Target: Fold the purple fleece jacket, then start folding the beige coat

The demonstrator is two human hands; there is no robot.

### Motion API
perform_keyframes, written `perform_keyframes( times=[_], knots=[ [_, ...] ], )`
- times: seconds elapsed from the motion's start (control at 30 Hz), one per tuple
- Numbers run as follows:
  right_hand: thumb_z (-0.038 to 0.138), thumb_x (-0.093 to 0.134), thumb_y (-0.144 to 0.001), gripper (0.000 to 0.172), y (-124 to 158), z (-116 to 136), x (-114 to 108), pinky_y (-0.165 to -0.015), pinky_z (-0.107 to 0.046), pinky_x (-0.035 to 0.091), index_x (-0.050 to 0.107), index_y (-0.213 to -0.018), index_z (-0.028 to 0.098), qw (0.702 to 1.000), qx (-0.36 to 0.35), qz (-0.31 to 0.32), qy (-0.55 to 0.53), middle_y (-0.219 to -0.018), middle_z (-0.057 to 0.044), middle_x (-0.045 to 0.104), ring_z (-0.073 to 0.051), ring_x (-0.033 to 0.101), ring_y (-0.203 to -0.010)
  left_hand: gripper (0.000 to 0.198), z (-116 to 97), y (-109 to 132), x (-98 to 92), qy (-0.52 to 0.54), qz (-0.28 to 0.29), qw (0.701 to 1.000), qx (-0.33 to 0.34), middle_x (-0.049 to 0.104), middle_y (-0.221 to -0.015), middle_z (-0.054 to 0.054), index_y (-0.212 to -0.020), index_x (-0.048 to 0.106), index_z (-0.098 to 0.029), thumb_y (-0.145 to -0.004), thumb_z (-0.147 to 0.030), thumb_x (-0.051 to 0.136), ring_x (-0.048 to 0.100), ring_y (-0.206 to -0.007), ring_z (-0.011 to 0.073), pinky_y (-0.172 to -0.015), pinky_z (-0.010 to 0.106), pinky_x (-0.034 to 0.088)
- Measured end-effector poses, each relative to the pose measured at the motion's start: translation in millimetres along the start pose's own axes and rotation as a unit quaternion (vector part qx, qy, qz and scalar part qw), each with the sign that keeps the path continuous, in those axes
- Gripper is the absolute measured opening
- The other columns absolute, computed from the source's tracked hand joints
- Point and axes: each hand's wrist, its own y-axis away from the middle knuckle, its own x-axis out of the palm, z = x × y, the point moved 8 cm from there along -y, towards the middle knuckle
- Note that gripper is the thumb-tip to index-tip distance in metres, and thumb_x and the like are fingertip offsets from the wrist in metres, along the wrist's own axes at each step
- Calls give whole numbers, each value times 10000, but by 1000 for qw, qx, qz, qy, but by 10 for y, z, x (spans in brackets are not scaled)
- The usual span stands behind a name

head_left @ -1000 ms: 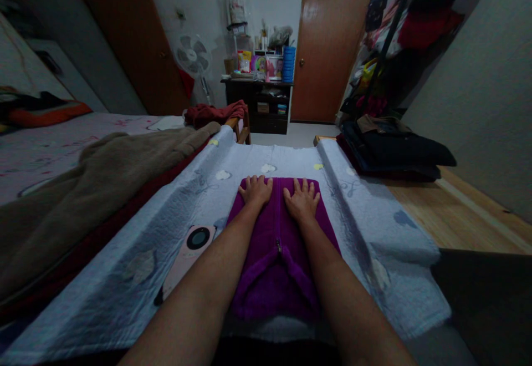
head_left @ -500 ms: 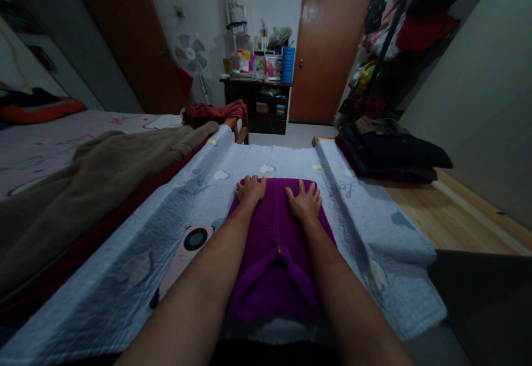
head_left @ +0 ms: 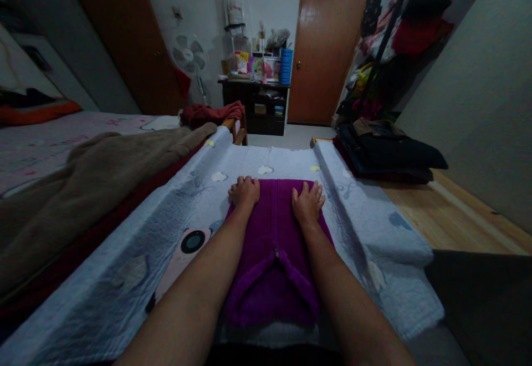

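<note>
A folded purple zip-up jacket [head_left: 266, 216] lies in front of me, its zipper running down the middle and its fuzzy collar toward me. My left hand [head_left: 245, 191] rests on its far left corner, palm down, with the fingers bent slightly over the edge. On the far right corner lies my right hand [head_left: 308, 204], open, its fingers apart and reaching over the side. Beside my left forearm is a pink phone [head_left: 183, 255] with a round black camera disc, partly covered by the arm.
A pale blue quilt [head_left: 249, 158] spreads under the jacket. To the left lies a brown blanket [head_left: 103, 172]. Folded dark clothes [head_left: 390, 147] are stacked at the right on a wooden ledge [head_left: 449, 211]. Farther back are a fan [head_left: 189, 54] and a dark cabinet [head_left: 233, 97].
My hands have slid a little apart, the left toward the jacket's left edge and the right toward its right edge. The view has shifted slightly.
</note>
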Motion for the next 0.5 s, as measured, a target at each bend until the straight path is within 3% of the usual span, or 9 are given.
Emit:
perform_keyframes(
  times=[0.07,0.13,0.23,0.3,0.4,0.5],
  knots=[
    [258,410,-922,478,26,144,-67,-1147,-520,146,488,-1373,120,996,-84,-34,-14,-1562,-167,269,-295,137,-1462,399,-61,64,-120,-15,-63,998,20,526,-1368,125,-1198,630,-229,-934,-386,376,429,-1270,364,-1052,602,291],
    [131,392,-865,503,67,300,-77,-1171,-432,152,499,-1357,123,983,-179,-27,-41,-1552,-112,316,-220,161,-1462,374,-140,125,-221,-19,-106,993,56,471,-1434,107,-1234,604,-235,-925,-310,406,335,-1345,346,-1108,599,200],
    [72,371,-823,546,126,449,-14,-1172,-326,183,506,-1350,117,960,-269,26,-74,-1467,-78,464,-153,305,-1405,379,-267,174,-282,-5,-112,985,134,463,-1440,79,-1257,582,-255,-916,-222,419,354,-1331,294,-1118,487,249],
    [102,368,-855,511,141,482,29,-1169,-317,193,519,-1342,129,955,-282,52,-81,-1424,-66,517,-155,369,-1368,369,-329,177,-246,3,-80,980,181,536,-1350,75,-1234,589,-258,-911,-194,423,448,-1244,256,-1064,395,337],
    [204,374,-930,439,147,501,63,-1168,-354,191,536,-1335,156,955,-281,65,-73,-1443,-48,503,-186,359,-1377,327,-378,172,-144,8,-19,976,219,628,-1171,63,-1183,600,-247,-924,-199,404,552,-1102,210,-981,318,402],
    [306,380,-968,450,145,507,89,-1167,-386,182,500,-1381,171,959,-270,68,-49,-1481,-42,459,-209,314,-1403,310,-408,192,-131,9,-13,972,233,655,-1097,58,-1119,617,-229,-957,-245,354,590,-1036,197,-937,298,418]
  ],
)
